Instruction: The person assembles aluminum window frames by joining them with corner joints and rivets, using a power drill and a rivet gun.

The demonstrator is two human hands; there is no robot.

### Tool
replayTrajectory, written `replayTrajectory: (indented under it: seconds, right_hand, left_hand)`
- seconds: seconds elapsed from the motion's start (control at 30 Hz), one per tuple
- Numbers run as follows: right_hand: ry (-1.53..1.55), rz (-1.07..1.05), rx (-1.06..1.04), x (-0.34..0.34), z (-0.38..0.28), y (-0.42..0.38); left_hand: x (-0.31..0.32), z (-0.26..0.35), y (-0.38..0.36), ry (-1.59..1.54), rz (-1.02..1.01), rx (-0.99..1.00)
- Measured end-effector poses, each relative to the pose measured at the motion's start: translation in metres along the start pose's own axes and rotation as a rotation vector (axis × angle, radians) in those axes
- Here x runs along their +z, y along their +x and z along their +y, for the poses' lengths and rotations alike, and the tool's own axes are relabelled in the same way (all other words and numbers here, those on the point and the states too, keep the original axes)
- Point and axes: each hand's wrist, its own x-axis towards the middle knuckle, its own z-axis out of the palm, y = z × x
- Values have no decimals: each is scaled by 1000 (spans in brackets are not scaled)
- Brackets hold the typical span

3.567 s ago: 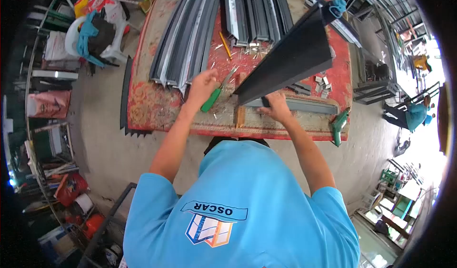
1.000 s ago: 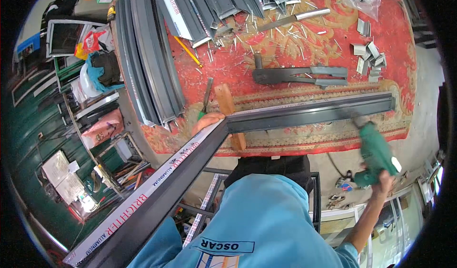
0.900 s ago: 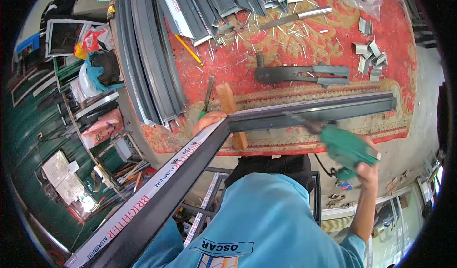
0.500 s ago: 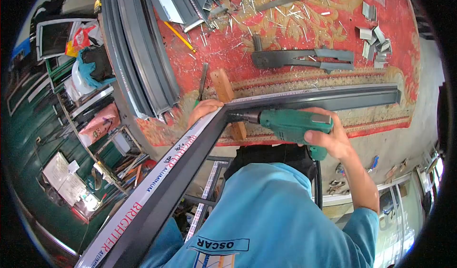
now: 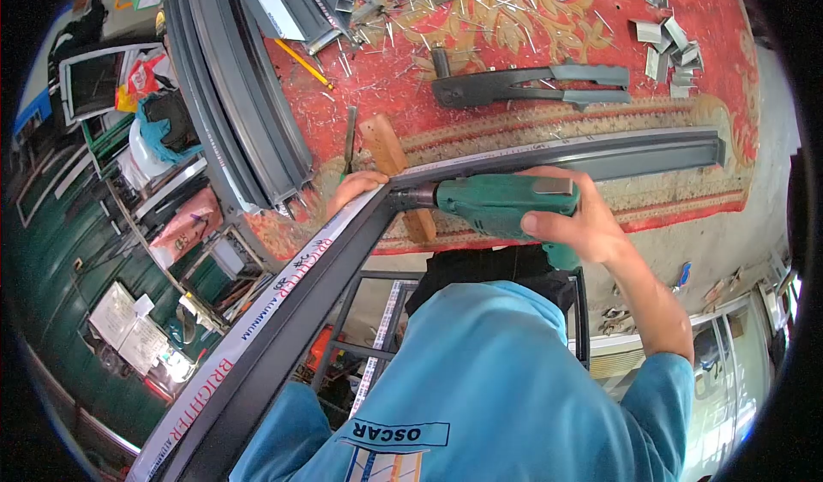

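A green power drill (image 5: 484,203) is in my right hand (image 5: 579,216), fingers wrapped around its body and thumb along the side. Its chuck sits right against the inner corner of a dark aluminium frame (image 5: 317,298); any bit is hidden. Two long profiles meet at that corner, one running toward me at lower left, the other to the right across the carpet. Behind the joint, my left hand (image 5: 353,191) is curled round the frame's outer edge, its fingers partly hidden. Under the corner lies a wooden block (image 5: 386,148).
A black hand riveter (image 5: 480,88) lies beyond the frame, among scattered rivets. Cut metal brackets (image 5: 673,45) are piled at upper right. Stacked dark profiles (image 5: 236,96) and a yellow pencil (image 5: 304,62) lie at the left of the red carpet (image 5: 514,28). A cluttered shelf (image 5: 146,216) stands at far left.
The drill has moved in toward the frame corner, and its chuck is now close against the metal. My left hand keeps its hold at the joint. The whole view has shifted slightly.
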Motion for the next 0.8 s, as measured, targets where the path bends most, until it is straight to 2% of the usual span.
replayTrajectory:
  seconds: [0.17,0.47,0.57,0.77,0.8]
  right_hand:
    - [-4,6,-27,4,-2,3]
    - [-49,-34,-27,7,-6,1]
    - [-197,19,-118,9,-11,0]
    - [-204,-22,23,1,-32,19]
    - [-202,-20,25,3,-40,20]
  left_hand:
    - [-2,8,5,41,-28,-20]
    - [8,25,22,138,49,45]
    - [7,23,21,160,56,57]
    - [4,17,19,141,54,120]
    - [1,13,18,183,-11,156]
